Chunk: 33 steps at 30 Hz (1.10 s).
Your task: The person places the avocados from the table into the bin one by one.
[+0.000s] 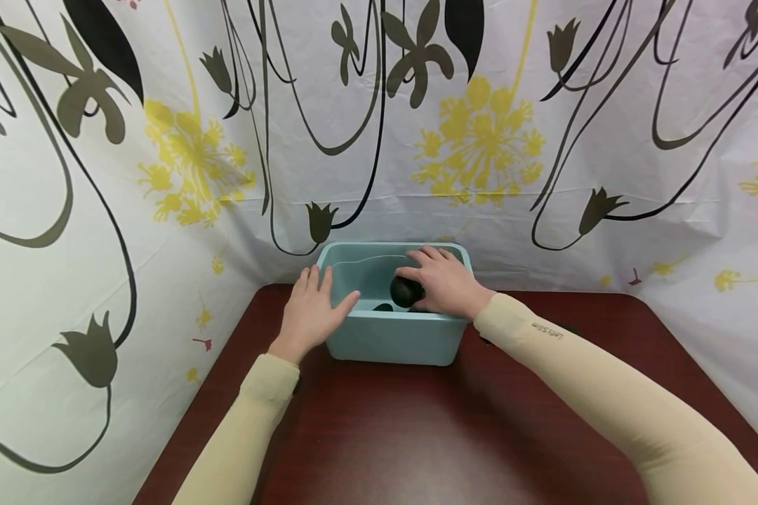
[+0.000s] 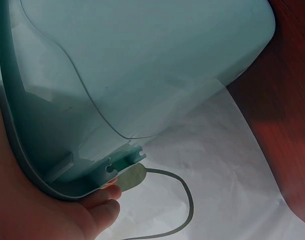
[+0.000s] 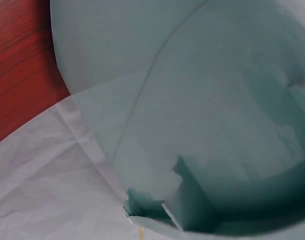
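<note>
A light teal plastic bin [image 1: 391, 340] stands on the table. My right hand [image 1: 447, 284] reaches over its right side and grips a black rounded object [image 1: 406, 291] just inside the opening; the palm hides part of that object. Below it, a small dark shape [image 1: 383, 307] shows inside the bin, mostly covered by the front wall. At the bin's left rim is my left hand [image 1: 309, 308], fingers straight and spread. In the left wrist view, the left hand [image 2: 47, 215] lies against the rim. The right wrist view shows the bin wall [image 3: 202, 100] but not the hand.
The dark red wooden table [image 1: 404, 435] extends in front of the bin and to both sides. A white cloth [image 1: 379, 161] printed with flowers and vines hangs close behind the bin and along the left and right sides.
</note>
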Tool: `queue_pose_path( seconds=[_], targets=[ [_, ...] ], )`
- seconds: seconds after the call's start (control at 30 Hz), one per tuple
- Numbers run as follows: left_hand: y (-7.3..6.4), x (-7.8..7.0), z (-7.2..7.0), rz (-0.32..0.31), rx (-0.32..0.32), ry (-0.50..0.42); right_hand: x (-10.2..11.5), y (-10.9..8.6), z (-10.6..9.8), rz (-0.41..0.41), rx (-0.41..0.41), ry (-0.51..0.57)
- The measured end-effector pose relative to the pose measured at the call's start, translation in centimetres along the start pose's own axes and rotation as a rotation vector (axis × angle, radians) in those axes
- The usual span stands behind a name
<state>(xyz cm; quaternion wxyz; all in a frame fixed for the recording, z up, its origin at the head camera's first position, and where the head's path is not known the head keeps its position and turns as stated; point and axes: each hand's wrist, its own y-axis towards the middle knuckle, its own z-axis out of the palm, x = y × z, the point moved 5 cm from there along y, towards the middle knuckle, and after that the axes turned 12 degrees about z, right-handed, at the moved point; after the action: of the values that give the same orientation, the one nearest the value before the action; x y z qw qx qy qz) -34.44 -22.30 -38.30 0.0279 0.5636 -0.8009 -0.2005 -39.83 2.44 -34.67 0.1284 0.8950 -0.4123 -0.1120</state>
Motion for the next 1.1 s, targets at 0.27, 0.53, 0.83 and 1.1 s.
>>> queue_pose_path(
  seconds=[0.27,0.53,0.83,1.1],
  targets=[
    [0.0,0.0,0.0,-0.004,0.013,-0.002,-0.1,0.4,0.6,0.004,0.028,0.032],
    [-0.1,-0.2,0.0,-0.002,0.006,0.008,-0.2,0.3,0.5,0.022,0.048,0.038],
    [-0.1,-0.1,-0.2,-0.002,-0.004,-0.002,-0.8,0.0,-0.1,0.028,0.034,0.038],
    [-0.2,-0.1,0.0,-0.006,0.002,-0.007,-1.2,-0.6,-0.9,0.014,0.009,-0.002]
  ],
)
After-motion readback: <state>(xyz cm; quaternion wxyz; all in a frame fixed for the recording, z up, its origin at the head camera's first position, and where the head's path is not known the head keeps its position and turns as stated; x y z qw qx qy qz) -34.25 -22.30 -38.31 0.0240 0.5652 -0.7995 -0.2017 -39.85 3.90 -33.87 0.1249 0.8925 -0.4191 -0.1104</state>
